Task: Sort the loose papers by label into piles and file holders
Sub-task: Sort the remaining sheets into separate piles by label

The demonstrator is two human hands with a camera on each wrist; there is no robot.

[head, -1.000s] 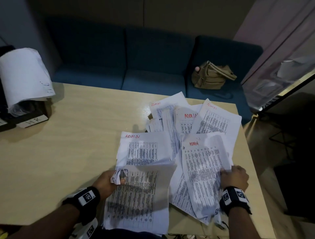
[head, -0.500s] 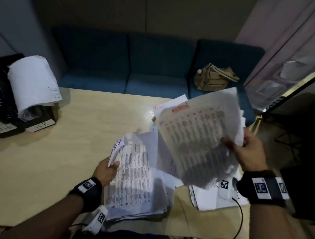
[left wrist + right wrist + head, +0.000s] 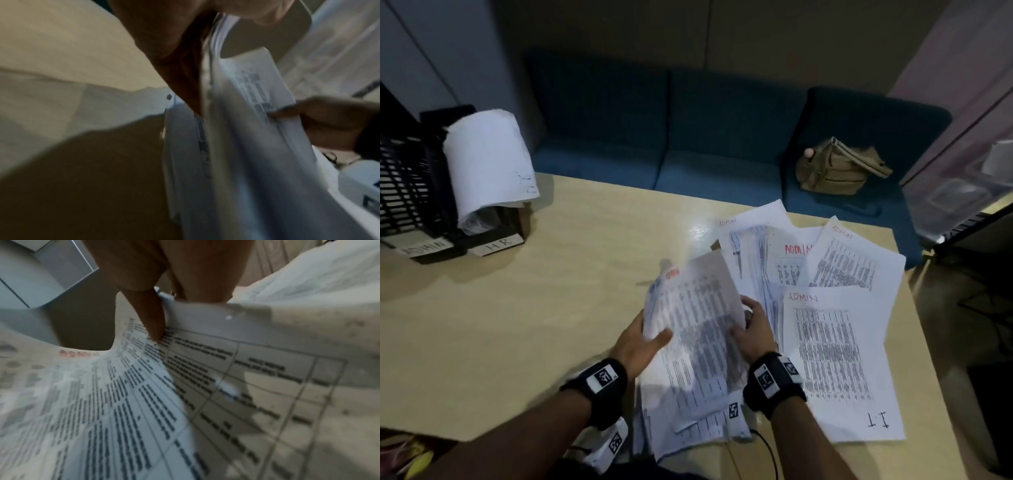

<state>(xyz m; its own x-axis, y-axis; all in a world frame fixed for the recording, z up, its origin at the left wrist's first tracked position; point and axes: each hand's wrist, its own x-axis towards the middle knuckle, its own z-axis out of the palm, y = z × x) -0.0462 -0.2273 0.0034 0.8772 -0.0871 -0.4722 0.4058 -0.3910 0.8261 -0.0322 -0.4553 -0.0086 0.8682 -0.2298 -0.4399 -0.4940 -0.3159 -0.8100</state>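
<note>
HR file holder (image 3: 496,219) holds curled papers (image 3: 486,161).

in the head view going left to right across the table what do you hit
black file holder → curled white sheets → left hand → held stack of papers → right hand → ADMIN sheet with IT written at its near edge

A blurred sheaf of printed papers (image 3: 698,329) is lifted beside fanned ADMIN-labelled sheets (image 3: 835,308).
</note>
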